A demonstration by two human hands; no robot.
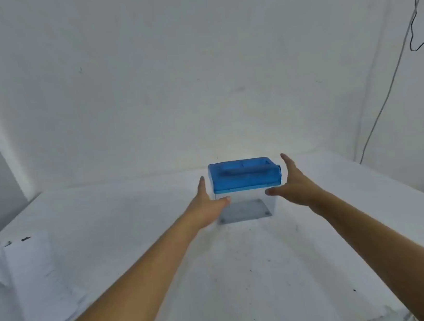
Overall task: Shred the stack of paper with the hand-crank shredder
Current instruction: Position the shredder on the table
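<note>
Your left hand (206, 200) and right hand (294, 184) are both spread, fingers straight, flanking the shredder (244, 175), thumbs over the front of its clear bin; whether they touch it cannot be told. The shredder stands upright mid-table (239, 278). The paper stack (36, 280) lies well apart, near left.

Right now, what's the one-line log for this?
left hand: open beside shredder | right hand: open beside shredder | paper: stacked, left on table
</note>
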